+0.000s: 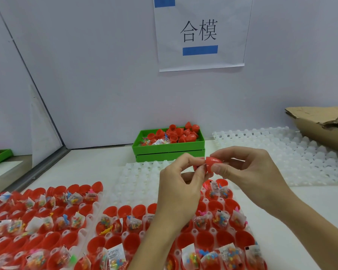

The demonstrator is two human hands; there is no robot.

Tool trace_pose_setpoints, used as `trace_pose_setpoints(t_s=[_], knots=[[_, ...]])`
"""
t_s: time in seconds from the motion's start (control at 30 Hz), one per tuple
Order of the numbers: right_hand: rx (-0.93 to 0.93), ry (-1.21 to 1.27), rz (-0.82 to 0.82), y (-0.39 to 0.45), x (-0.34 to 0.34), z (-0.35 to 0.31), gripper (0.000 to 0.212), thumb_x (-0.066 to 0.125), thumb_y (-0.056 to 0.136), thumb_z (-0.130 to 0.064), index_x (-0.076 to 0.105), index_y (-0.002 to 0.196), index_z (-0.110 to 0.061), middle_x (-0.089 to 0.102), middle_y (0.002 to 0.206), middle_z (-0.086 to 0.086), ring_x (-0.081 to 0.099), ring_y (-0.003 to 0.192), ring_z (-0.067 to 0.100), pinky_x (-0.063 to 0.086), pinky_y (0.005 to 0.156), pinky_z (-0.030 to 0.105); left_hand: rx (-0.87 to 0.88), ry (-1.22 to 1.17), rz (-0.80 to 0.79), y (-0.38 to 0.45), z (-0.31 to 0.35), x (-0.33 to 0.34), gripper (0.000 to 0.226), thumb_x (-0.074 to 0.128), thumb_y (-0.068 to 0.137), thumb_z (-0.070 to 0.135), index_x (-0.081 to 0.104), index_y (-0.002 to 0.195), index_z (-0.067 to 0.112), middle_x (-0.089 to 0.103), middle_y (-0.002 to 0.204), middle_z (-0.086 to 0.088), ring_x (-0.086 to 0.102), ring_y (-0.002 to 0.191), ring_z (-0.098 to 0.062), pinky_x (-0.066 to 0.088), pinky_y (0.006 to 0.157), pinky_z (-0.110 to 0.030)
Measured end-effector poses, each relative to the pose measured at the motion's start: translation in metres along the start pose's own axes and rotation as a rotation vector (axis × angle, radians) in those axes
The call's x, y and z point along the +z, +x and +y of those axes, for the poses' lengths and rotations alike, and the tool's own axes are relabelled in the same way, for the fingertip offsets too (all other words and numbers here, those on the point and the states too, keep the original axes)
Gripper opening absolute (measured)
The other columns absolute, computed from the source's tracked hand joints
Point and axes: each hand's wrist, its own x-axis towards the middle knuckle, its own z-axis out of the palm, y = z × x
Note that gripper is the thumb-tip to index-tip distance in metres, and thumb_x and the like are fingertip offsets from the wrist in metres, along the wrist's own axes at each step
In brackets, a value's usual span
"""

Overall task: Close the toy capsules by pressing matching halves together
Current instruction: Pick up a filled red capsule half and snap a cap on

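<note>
Red halves (203, 238) with toy packets fill near trays (195, 232). Above them, both hands pinch one red capsule (213, 162): left hand (180, 184) underneath, right hand (248, 170) gripping its cap, before a green bin (169, 148).

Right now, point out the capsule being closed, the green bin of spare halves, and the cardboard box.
red capsule (213, 162), head view, upper shell between both hands.
green bin (168, 148), head view, front wall.
cardboard box (320, 123), head view, torn top flap.
</note>
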Motion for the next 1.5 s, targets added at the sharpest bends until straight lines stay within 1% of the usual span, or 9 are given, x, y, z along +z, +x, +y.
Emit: trace_pose_setpoints(t_s=[0.13, 0.2, 0.3, 0.37, 0.57, 0.73, 1.03, 1.27, 1.5], knots=[[-0.019, -0.02, 0.006, -0.001, 0.003, 0.001, 0.024, 0.078, 0.068, -0.02, 0.075, 0.092, -0.018, 0.076, 0.08, -0.005, 0.073, 0.073, 0.011, 0.056, 0.067, 0.016, 0.057, 0.109, 0.005, -0.002, 0.001, 0.0, 0.019, 0.063, 0.095, 0.012, 0.069, 0.095, 0.031, 0.074, 0.088, 0.011, 0.074, 0.077, -0.008, 0.062, 0.067, -0.028], [-0.02, -0.03, 0.033, -0.001, 0.003, 0.003, 0.021, 0.079, 0.072, -0.013, 0.074, 0.092, -0.019, 0.076, 0.078, -0.006, 0.073, 0.073, 0.01, 0.056, 0.067, 0.015, 0.082, 0.111, -0.013, -0.003, 0.003, 0.001, 0.021, 0.058, 0.097, 0.014, 0.068, 0.105, 0.031, 0.074, 0.092, 0.011, 0.073, 0.084, -0.005, 0.062, 0.073, -0.027], [-0.017, -0.034, 0.033, -0.001, 0.003, 0.002, 0.022, 0.076, 0.068, -0.021, 0.073, 0.091, -0.024, 0.076, 0.08, -0.011, 0.073, 0.074, 0.008, 0.055, 0.066, 0.014, 0.025, 0.01, -0.006, -0.003, 0.004, 0.001, 0.037, 0.06, 0.096, 0.009, 0.053, 0.123, 0.033, 0.072, 0.112, 0.004, 0.074, 0.086, -0.007, 0.062, 0.074, -0.031], [-0.015, -0.021, 0.028, 0.0, 0.002, 0.002, 0.023, 0.076, 0.067, -0.022, 0.073, 0.09, -0.024, 0.076, 0.081, -0.01, 0.073, 0.074, 0.01, 0.056, 0.067, 0.016, -0.014, -0.068, 0.012, -0.002, 0.005, -0.001, 0.045, 0.064, 0.093, 0.007, 0.05, 0.127, 0.033, 0.072, 0.112, 0.005, 0.075, 0.084, -0.01, 0.061, 0.073, -0.028], [-0.029, 0.01, -0.006, -0.002, 0.0, 0.0, 0.027, 0.075, 0.065, -0.025, 0.074, 0.092, -0.021, 0.076, 0.086, -0.004, 0.073, 0.077, 0.016, 0.059, 0.07, 0.021, -0.066, -0.182, -0.006, 0.004, 0.005, -0.007, 0.025, 0.071, 0.087, 0.006, 0.071, 0.11, 0.015, 0.077, 0.099, 0.001, 0.074, 0.09, -0.015, 0.061, 0.079, -0.029], [-0.023, 0.003, 0.03, 0.0, 0.0, 0.002, 0.022, 0.077, 0.07, -0.017, 0.074, 0.091, -0.023, 0.076, 0.083, -0.006, 0.073, 0.075, 0.013, 0.057, 0.067, 0.017, -0.065, -0.156, -0.063, 0.003, 0.005, -0.009, 0.031, 0.074, 0.084, 0.005, 0.072, 0.111, 0.022, 0.077, 0.101, 0.004, 0.073, 0.095, -0.013, 0.059, 0.086, -0.028], [-0.026, 0.008, 0.0, -0.002, -0.002, -0.003, 0.028, 0.076, 0.064, -0.026, 0.075, 0.091, -0.02, 0.076, 0.081, -0.002, 0.074, 0.074, 0.015, 0.058, 0.066, 0.018, -0.081, -0.149, -0.065, 0.004, 0.007, -0.01, 0.03, 0.075, 0.083, 0.009, 0.072, 0.109, 0.024, 0.077, 0.099, 0.006, 0.074, 0.09, -0.012, 0.059, 0.082, -0.026], [-0.013, -0.009, 0.006, -0.002, -0.001, -0.001, 0.021, 0.078, 0.074, 0.004, 0.074, 0.084, -0.015, 0.074, 0.072, 0.004, 0.07, 0.063, 0.017, 0.057, 0.062, 0.021, -0.045, -0.124, -0.07, 0.004, 0.009, -0.012, 0.033, 0.079, 0.076, 0.006, 0.075, 0.101, 0.026, 0.077, 0.091, 0.008, 0.074, 0.087, -0.01, 0.057, 0.077, -0.02], [0.002, 0.019, 0.017, -0.005, 0.009, 0.001, 0.029, 0.075, 0.074, 0.01, 0.074, 0.076, -0.019, 0.075, 0.072, -0.001, 0.073, 0.067, 0.014, 0.057, 0.062, 0.018, -0.089, 0.001, 0.043, 0.004, 0.005, -0.007, 0.041, 0.074, 0.078, -0.007, 0.077, 0.093, 0.03, 0.076, 0.087, 0.014, 0.072, 0.084, -0.006, 0.056, 0.072, -0.016]])
